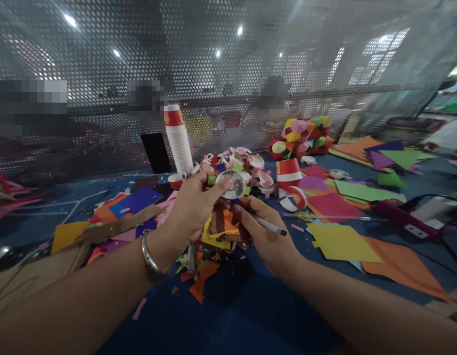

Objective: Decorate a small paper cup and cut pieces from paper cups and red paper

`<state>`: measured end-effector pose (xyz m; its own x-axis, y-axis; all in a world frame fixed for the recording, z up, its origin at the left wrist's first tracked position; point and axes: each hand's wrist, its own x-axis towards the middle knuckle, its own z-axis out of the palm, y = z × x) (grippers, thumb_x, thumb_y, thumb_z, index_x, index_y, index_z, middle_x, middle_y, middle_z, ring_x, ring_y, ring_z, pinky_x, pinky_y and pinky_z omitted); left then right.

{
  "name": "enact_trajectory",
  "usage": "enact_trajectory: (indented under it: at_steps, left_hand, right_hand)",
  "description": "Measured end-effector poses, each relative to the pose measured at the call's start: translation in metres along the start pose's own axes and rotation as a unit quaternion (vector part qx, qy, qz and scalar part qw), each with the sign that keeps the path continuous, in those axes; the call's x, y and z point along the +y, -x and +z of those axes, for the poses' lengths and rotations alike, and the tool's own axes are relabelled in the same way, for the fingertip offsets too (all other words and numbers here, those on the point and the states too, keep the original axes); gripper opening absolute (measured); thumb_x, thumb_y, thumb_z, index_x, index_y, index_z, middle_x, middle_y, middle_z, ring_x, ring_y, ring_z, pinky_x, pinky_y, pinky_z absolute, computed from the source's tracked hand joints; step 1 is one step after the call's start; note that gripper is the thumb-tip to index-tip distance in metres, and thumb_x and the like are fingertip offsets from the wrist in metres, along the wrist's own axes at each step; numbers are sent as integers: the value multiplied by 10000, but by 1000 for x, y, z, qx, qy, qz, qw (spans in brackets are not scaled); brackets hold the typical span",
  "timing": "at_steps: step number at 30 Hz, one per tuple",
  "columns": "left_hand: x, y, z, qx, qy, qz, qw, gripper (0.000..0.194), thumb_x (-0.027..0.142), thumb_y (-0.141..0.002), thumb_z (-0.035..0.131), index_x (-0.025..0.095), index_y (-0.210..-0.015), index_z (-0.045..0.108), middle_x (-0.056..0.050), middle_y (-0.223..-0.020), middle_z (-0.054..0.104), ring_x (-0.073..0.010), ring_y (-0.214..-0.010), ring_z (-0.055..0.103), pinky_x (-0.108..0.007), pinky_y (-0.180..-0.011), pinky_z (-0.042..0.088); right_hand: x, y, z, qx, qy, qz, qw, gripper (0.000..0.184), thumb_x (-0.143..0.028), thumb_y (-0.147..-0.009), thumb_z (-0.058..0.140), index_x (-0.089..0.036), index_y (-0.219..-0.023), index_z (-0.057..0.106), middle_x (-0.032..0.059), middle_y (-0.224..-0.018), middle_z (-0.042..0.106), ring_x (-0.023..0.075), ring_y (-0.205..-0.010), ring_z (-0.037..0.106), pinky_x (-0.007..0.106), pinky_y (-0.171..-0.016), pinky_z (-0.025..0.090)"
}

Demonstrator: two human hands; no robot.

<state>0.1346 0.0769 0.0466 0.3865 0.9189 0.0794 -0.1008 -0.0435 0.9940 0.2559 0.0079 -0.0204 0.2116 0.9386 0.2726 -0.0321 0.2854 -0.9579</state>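
Disc (233, 186) pinched in left grip (193, 207), pen (270, 225) clasped in right grip (267, 241), scraps (203, 285) below both, cups (180, 145) beyond the left.

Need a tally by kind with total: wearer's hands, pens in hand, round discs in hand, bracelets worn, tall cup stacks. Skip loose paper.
Hands: 2 (left hand, right hand)
Pen: 1
Round disc: 1
Silver bracelet: 1
Tall cup stack: 1
Total: 6
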Motion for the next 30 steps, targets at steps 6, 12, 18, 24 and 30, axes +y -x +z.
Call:
enact_trajectory:
  at_steps: [6, 12, 18, 24, 30]
  left_hand:
    - [6, -15, -7, -3, -37, -10, 999, 135, 225, -757, 806, 191, -801, 683, -41, -809, 728, -151, -661, 663, -308, -665, 578]
    - [13, -87, -23, 50, -136, 47, 988, 214, 170, -730, 841, 178, -727, 627, 13, -653, 637, -123, -580, 587, -271, -573, 481]
    - [1, -129, -2, 48, -241, 72, 967, 270, 241, -760, 874, 153, -922, 677, 5, -736, 677, -151, -635, 640, -277, -596, 508]
    - [-1, -165, 18, 59, -322, 93, 940, 282, 336, -977, 668, 156, -1194, 662, -91, -1194, 688, -226, -1008, 692, -425, -856, 602]
    - [1, -190, 29, 97, -295, 111, 944, 356, 336, -980, 662, 168, -1291, 621, -109, -1273, 659, -247, -1058, 683, -452, -882, 600]
  right_hand:
    - [-2, 0, 3, 0, -1, 16, 1000, 327, -494, -969, 622, -215, -816, 550, -76, -564, 477, 85, -444, 424, 225, -426, 364]
    - [-3, 1, 4, -18, 9, 6, 1000, 283, -452, -989, 604, -222, -827, 582, -79, -528, 489, 90, -428, 419, 232, -432, 351]
    - [-6, 5, 4, -35, 40, -3, 999, 214, -417, -992, 606, -222, -904, 614, -70, -573, 519, 98, -468, 452, 230, -452, 355]
    - [-12, 5, 5, -26, 71, -46, 996, 198, -373, -985, 593, -211, -875, 615, -53, -653, 500, 108, -557, 472, 233, -528, 396]
    - [-12, 4, 4, -29, 87, -74, 993, 169, -348, -985, 561, -212, -892, 604, -7, -764, 606, 136, -695, 578, 244, -642, 477]
